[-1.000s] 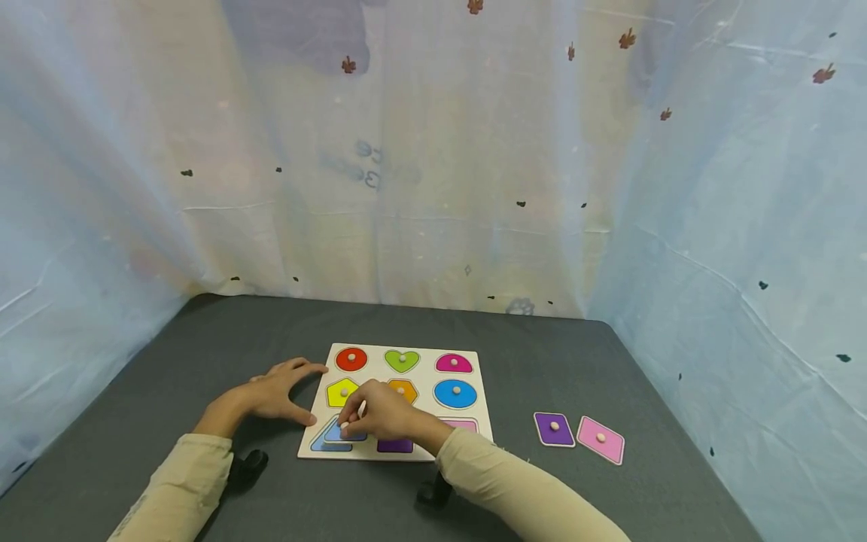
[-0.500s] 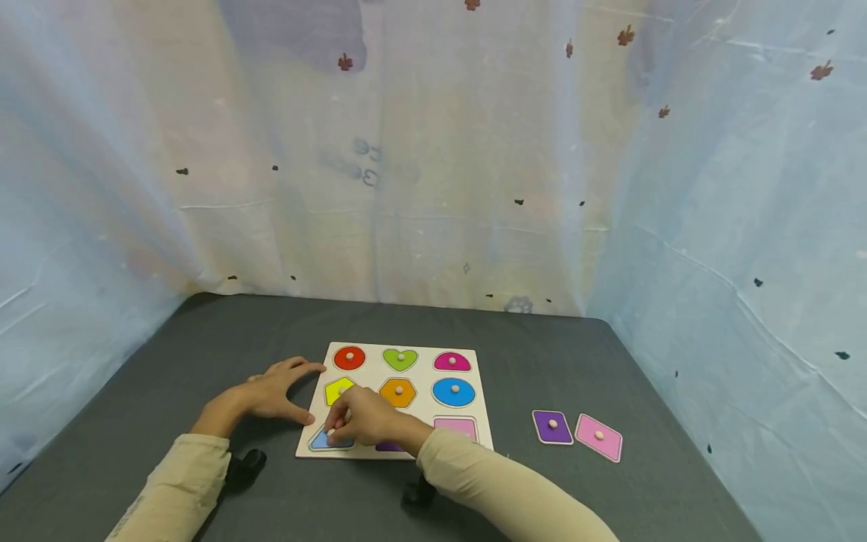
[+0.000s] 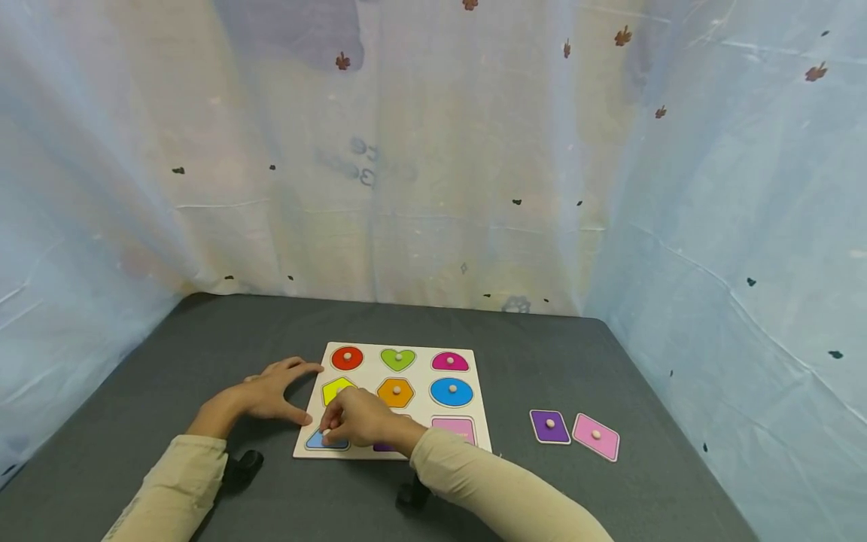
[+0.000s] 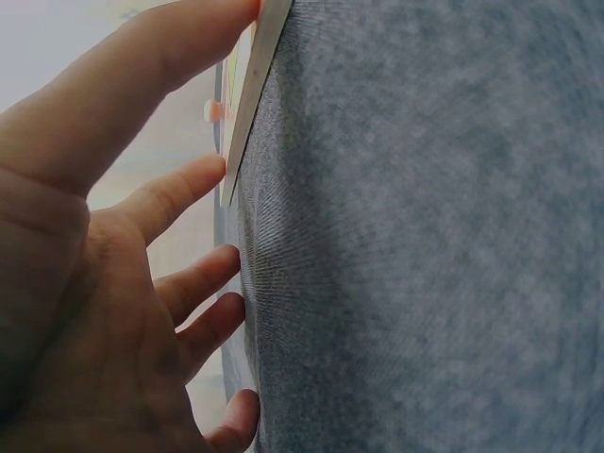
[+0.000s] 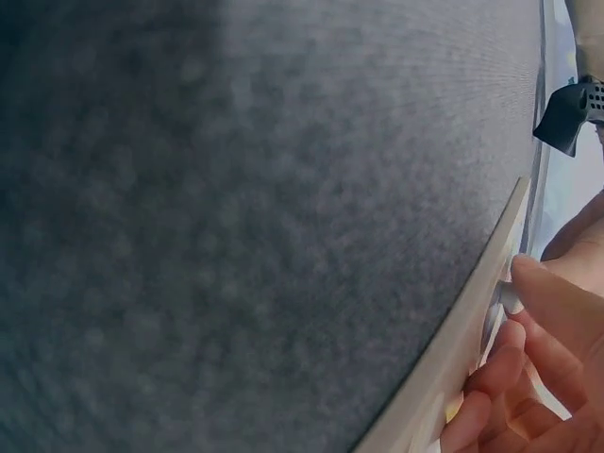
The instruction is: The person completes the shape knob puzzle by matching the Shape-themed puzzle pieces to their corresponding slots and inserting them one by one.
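Note:
A pale puzzle board [image 3: 421, 444] lies flat on the grey table. At its near left corner the right hand [image 3: 362, 418] pinches the small knob of the blue triangle piece [image 3: 336, 444]; the right wrist view shows thumb and fingers of this hand [image 5: 557, 330] at the knob [image 5: 510, 297]. The triangle lies in or on its place; how fully it is seated cannot be told. The left hand [image 3: 271, 393], fingers spread, touches the board's left edge with thumb and a fingertip. In the left wrist view that hand [image 4: 113, 274] meets the board's edge [image 4: 247, 118], its other fingers on the cloth.
On the board sit a red circle [image 3: 347, 358], a green heart [image 3: 397, 360], an orange hexagon [image 3: 395, 392], a blue oval [image 3: 451, 392] and other shapes. A purple piece [image 3: 550, 427] and a pink piece [image 3: 596, 437] lie right of it. Behind hangs a curtain [image 3: 433, 150].
The right hand has moved left and slightly down with the blue triangle, which now lines up with the blue triangle area on the board. The left hand keeps its place at the board's edge.

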Tool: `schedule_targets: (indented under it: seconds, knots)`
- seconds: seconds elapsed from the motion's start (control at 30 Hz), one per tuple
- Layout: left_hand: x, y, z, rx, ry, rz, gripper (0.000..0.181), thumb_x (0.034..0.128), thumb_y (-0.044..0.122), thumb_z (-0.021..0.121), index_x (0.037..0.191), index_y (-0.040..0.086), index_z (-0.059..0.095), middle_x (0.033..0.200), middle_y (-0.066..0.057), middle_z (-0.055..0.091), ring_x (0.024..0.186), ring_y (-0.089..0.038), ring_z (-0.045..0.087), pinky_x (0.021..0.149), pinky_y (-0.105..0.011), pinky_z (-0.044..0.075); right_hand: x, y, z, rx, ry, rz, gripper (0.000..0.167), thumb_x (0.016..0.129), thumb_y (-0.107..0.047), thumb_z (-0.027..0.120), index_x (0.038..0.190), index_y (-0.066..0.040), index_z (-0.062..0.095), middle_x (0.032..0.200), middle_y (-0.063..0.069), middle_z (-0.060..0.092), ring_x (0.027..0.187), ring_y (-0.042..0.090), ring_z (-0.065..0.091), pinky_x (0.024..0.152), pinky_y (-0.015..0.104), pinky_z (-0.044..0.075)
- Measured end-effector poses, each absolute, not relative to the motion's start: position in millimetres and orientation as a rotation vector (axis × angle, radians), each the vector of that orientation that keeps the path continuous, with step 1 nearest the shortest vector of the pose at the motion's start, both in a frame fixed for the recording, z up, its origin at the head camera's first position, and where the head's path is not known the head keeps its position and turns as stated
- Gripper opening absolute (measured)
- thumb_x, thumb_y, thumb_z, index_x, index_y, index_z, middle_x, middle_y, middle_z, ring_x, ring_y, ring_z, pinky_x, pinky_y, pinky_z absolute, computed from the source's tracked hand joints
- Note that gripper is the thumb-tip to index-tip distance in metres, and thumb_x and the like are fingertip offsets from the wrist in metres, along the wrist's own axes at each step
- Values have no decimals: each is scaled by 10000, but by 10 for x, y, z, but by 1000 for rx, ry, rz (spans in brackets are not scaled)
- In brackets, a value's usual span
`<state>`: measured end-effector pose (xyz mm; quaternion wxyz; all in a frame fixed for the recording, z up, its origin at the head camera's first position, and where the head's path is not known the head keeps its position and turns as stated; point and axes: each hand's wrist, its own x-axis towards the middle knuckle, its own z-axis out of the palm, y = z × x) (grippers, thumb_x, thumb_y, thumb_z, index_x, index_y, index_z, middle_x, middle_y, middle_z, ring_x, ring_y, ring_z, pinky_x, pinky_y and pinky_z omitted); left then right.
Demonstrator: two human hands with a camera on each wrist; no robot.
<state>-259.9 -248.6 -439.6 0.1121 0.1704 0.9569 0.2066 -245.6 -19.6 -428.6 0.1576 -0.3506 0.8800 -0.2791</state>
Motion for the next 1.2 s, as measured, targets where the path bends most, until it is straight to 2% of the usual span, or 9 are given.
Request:
schedule_targets:
  seconds: [0.37,0.63,0.87,1.03,1.2]
  knots:
    - [-2586,-2492,-4379,495,2820,603,919,759,523,834,1496,142,441,1519,-305,341,1371,-594,320,912,-853,300,-2494,-85,-4215,-1029,2437,-872,145,887,-238,793,968,-118,783,761,-98,659,634,1,545,587,137,471]
    - [-2572,-2461,-4354,463,2817,598,928,748,525,840,1494,134,450,1517,-311,351,1360,-595,334,924,-863,286,-2513,173,-4123,-1052,2401,-1004,190,917,-224,753,1032,-75,779,839,-45,694,668,11,597,636,150,522]
    - [-2606,-2483,-4358,437,2826,583,942,740,527,843,1499,142,439,1517,-314,341,1358,-595,331,935,-867,276,-2529,380,-4077,-1049,2465,-1015,218,926,-251,745,1065,-87,778,865,-72,709,691,45,595,653,155,514]
    - [-2606,-2501,-4368,432,2831,581,943,736,527,841,1500,149,439,1516,-309,344,1357,-590,332,937,-870,274,-2520,559,-4054,-1076,2469,-1062,216,926,-241,739,1059,-75,777,953,-48,727,760,58,580,693,154,504]
    - [-2595,-2471,-4352,473,2808,607,934,745,512,839,1506,150,435,1518,-309,341,1364,-589,328,925,-874,270,-2486,819,-4044,-1023,2461,-1120,215,932,-227,730,1062,-61,770,994,-7,742,672,61,566,635,174,493]
